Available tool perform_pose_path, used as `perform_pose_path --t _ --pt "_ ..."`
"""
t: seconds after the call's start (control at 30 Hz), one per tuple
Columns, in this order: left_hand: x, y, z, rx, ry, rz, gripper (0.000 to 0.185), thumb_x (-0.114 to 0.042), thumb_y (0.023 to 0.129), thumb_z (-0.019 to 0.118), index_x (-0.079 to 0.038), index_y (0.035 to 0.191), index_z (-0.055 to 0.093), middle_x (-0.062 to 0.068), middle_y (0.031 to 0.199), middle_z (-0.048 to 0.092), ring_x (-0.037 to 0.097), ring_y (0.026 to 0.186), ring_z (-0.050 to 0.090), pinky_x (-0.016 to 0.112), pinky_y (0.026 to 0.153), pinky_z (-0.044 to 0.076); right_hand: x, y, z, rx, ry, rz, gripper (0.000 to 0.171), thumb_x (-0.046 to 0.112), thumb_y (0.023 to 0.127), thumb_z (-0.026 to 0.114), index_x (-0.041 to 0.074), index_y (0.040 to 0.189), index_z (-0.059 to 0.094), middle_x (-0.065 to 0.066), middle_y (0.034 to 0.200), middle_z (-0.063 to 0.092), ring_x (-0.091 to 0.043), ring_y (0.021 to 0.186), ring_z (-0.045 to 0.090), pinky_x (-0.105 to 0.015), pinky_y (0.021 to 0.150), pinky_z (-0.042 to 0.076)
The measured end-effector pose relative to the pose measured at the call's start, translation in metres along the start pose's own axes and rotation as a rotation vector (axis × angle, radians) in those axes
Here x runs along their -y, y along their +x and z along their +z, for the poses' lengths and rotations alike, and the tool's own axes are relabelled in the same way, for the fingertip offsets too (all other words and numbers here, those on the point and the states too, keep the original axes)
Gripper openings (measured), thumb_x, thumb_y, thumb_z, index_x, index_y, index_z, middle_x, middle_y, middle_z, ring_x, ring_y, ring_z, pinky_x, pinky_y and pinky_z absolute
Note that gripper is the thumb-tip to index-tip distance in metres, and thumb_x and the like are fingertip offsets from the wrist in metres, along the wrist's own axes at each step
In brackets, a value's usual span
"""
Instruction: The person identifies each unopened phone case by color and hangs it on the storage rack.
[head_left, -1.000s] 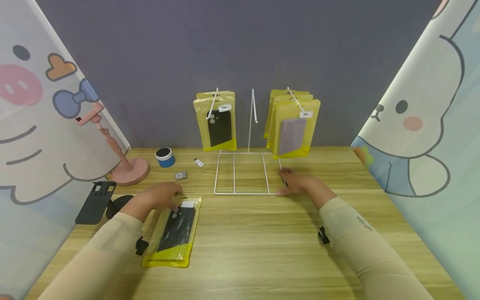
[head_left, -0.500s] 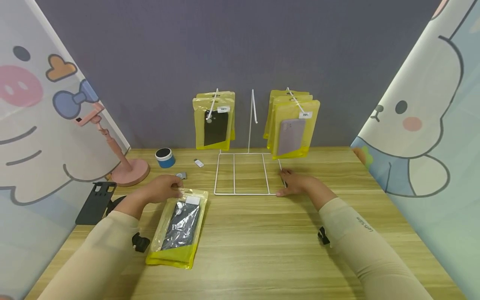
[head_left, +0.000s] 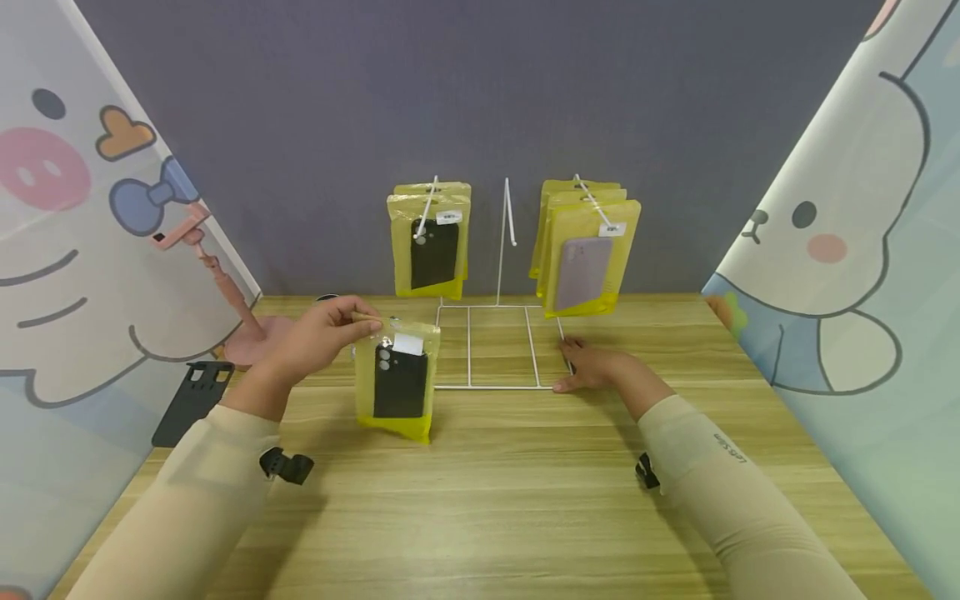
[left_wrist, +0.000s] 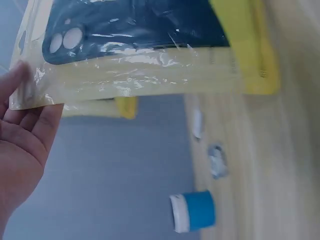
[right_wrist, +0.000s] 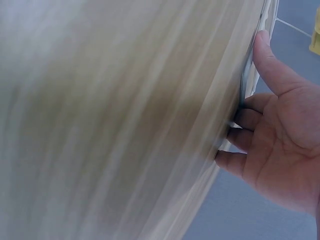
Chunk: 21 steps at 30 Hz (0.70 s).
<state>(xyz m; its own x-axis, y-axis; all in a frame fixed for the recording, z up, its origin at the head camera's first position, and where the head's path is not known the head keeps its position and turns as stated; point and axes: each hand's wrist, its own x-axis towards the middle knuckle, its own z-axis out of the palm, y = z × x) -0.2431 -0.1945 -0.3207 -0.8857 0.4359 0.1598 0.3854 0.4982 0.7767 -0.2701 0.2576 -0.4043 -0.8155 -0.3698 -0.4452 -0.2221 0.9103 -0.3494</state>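
Note:
My left hand point(head_left: 363, 321) pinches the top edge of a yellow packet with a black phone case point(head_left: 397, 379) and holds it upright above the table, just left of the white wire rack point(head_left: 487, 350). In the left wrist view the packet point(left_wrist: 140, 55) hangs from my fingers point(left_wrist: 25, 135). My right hand point(head_left: 573, 367) lies flat on the rack's front right corner, and its fingers point(right_wrist: 240, 120) touch the wire base point(right_wrist: 250, 75). On the rack's left hook hang packets with black cases point(head_left: 431, 242). Its right hook carries packets with pale cases point(head_left: 585, 250). The middle hook point(head_left: 508, 212) is bare.
A pink phone stand point(head_left: 225, 292) and a black holder point(head_left: 191, 404) sit at the table's left edge. A blue cylinder point(left_wrist: 195, 211), a small silver item point(left_wrist: 217, 160) and a white item point(left_wrist: 197, 122) lie behind my left hand. Cartoon curtains close both sides.
My left hand has lifted the packet off the table, swung it upright and carried it up and right toward the rack. The right hand has stayed on the rack's corner.

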Motion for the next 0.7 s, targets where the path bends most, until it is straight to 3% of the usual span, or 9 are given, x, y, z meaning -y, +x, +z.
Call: perform_pose_path --t 0.17,0.37,0.5,0.7 --pt "-0.034 0.005 -0.004 -0.079 0.039 -0.013 0.026 -0.041 0.097 0.061 -0.021 0.111 0.068 0.003 0.062 0.044 0.018 0.052 0.033 0.035 0.054 0.038 -0.001 0.0 0.0 -0.005 -0.009 -0.013 0.102 0.048 0.092 0.064 -0.008 0.154 0.006 -0.03 0.161 -0.005 -0.046 0.148 -0.004 -0.059 0.119 0.011" --pt "-0.069 0.023 -0.011 -0.194 0.067 0.015 0.03 -0.05 0.094 0.06 -0.026 0.11 0.069 0.006 0.074 0.056 0.021 0.063 0.044 0.036 0.059 0.041 0.0 -0.002 -0.001 -0.025 -0.013 -0.026 0.1 0.046 0.093 0.064 -0.01 0.153 0.008 -0.032 0.16 -0.002 -0.048 0.148 -0.001 -0.059 0.119 0.011" --pt "-0.082 0.032 -0.016 -0.247 0.045 0.005 0.033 -0.052 0.093 0.06 -0.026 0.111 0.068 0.006 0.087 0.06 0.026 0.077 0.051 0.036 0.065 0.043 0.001 -0.002 0.0 -0.026 -0.026 -0.039 0.1 0.046 0.093 0.064 -0.011 0.153 0.009 -0.033 0.159 0.0 -0.049 0.148 0.0 -0.06 0.118 0.013" --pt "-0.09 0.044 -0.019 -0.31 -0.007 -0.048 0.036 -0.054 0.09 0.063 -0.026 0.111 0.068 0.003 0.084 0.057 0.022 0.083 0.048 0.038 0.072 0.039 0.001 -0.002 0.001 -0.029 -0.025 -0.029 0.1 0.047 0.093 0.064 -0.01 0.154 0.009 -0.032 0.16 0.0 -0.047 0.148 0.0 -0.059 0.118 0.013"
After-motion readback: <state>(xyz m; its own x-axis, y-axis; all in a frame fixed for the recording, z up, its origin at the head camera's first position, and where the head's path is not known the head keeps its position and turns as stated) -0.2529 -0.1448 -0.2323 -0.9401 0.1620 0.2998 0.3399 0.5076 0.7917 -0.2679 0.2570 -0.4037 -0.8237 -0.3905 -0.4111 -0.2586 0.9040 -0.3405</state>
